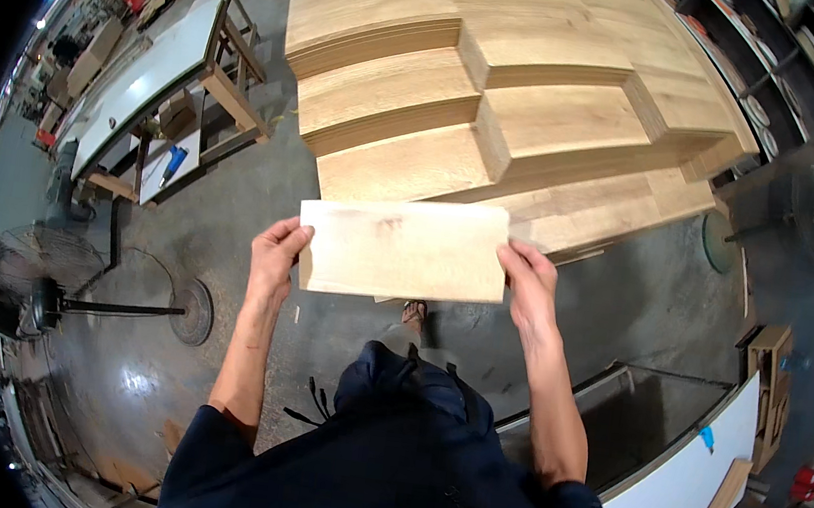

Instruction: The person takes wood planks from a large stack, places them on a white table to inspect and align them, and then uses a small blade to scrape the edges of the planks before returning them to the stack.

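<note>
Presently | pale board: at near side of the stepped wood stack | left hand and right hand: fingers clamped on board's opposite ends (one hand each) | white-topped bench: left of stack

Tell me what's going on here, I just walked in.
A person is holding a pale wooden board flat out in front of them, the left hand's grip on one short end and the right hand's grip on the other. Just ahead are stacks of wooden boards, piled to different heights like steps. A floor fan and a white-topped table stand off to the left.
</note>
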Demonstrator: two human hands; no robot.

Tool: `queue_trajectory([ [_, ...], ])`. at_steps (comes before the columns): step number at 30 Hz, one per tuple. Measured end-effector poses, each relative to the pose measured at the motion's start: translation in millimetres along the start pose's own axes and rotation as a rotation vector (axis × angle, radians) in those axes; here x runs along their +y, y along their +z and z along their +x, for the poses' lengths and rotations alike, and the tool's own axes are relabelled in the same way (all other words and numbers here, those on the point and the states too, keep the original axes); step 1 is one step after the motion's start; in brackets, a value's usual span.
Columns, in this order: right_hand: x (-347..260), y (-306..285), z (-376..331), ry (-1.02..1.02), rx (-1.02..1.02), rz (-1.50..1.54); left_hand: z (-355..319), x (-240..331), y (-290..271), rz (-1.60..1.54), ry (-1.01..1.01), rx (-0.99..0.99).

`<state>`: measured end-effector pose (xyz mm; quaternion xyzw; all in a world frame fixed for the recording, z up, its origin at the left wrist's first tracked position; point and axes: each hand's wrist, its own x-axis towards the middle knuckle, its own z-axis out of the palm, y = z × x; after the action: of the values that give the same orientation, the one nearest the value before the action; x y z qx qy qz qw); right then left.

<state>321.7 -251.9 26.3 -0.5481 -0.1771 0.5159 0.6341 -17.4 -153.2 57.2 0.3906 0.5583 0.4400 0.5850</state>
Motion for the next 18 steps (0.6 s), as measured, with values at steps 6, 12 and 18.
queue_trajectory([
  [6,4,54,80,0.034,-0.033,0.018,68,-9,-30,-0.107,-0.076,0.037],
  [12,11,53,23,0.221,-0.029,-0.012,78,-8,-24,-0.093,-0.14,0.057],
  [18,6,72,54,0.218,0.006,0.175,93,-3,-7,-0.074,-0.128,0.055],
])
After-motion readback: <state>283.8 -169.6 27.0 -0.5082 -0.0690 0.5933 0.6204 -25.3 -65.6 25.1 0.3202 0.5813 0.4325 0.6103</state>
